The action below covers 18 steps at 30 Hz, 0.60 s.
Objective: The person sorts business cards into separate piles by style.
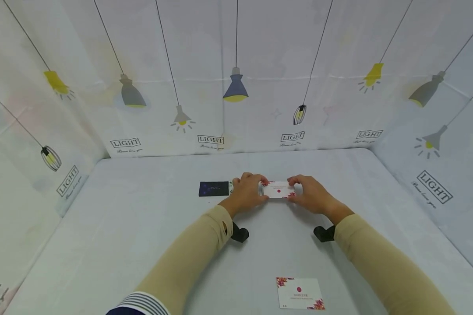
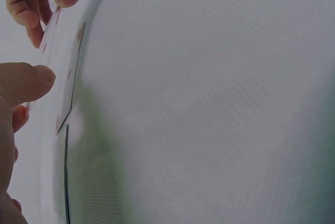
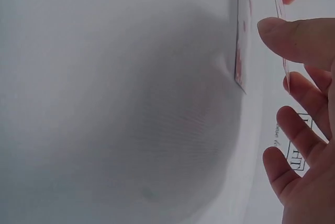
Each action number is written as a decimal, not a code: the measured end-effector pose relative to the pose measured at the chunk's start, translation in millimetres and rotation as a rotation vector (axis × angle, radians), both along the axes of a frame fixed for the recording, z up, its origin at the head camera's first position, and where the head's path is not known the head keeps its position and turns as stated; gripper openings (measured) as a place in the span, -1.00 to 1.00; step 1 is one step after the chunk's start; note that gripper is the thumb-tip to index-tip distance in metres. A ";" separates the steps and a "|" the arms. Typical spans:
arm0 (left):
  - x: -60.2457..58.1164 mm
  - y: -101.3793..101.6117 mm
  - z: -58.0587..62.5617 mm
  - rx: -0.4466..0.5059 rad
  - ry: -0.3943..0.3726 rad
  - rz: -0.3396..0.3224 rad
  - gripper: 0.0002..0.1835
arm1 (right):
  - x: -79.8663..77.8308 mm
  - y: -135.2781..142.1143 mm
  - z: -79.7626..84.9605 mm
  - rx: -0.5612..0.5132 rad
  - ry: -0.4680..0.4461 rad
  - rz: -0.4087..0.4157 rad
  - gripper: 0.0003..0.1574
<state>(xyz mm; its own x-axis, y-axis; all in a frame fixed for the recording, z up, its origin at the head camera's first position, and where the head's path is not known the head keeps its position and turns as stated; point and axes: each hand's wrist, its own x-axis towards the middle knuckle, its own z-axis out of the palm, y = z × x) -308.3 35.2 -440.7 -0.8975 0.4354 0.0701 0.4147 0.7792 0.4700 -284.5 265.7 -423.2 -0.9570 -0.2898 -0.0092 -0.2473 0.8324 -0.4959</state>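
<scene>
My left hand (image 1: 245, 191) and right hand (image 1: 312, 195) pinch a white card with red flower-like corners (image 1: 279, 190) by its two short ends, thumbs on the near side. The wrist views show this card raised a little off the table. Below it, flat on the table, lies another card (image 3: 242, 41), its edge showing in the right wrist view. A dark blue card (image 1: 214, 188) lies to the left of my left hand. Between the two, a light patterned piece (image 1: 231, 187) shows only partly, with the hand hiding the rest.
Another white card with red and orange corners (image 1: 300, 294) lies near the front of the white-covered table (image 1: 134, 227). Cloth walls printed with lamps (image 1: 260, 43) enclose the back and sides. Black wrist mounts (image 1: 240, 234) hang under both forearms.
</scene>
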 end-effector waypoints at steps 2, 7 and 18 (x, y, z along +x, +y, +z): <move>-1.1 1.2 0.4 -0.012 0.004 0.005 -0.56 | -2.9 -0.2 -1.2 0.000 -0.012 -0.005 -0.50; -5.0 2.2 -0.1 -0.051 0.014 0.009 -0.56 | -10.7 -2.0 -3.8 -0.009 -0.036 -0.019 -0.50; -12.7 5.6 -11.0 -0.121 0.003 -0.005 -0.51 | -20.9 -0.3 -12.4 -0.068 -0.145 -0.072 -0.51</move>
<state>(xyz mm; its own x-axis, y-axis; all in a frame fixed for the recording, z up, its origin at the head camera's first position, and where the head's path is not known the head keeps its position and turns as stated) -321.0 40.7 -451.7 -0.8953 0.4450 0.0197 0.4198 0.8282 0.3714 -305.5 265.3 -435.6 -0.9655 -0.2249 -0.1312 -0.1099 0.8088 -0.5777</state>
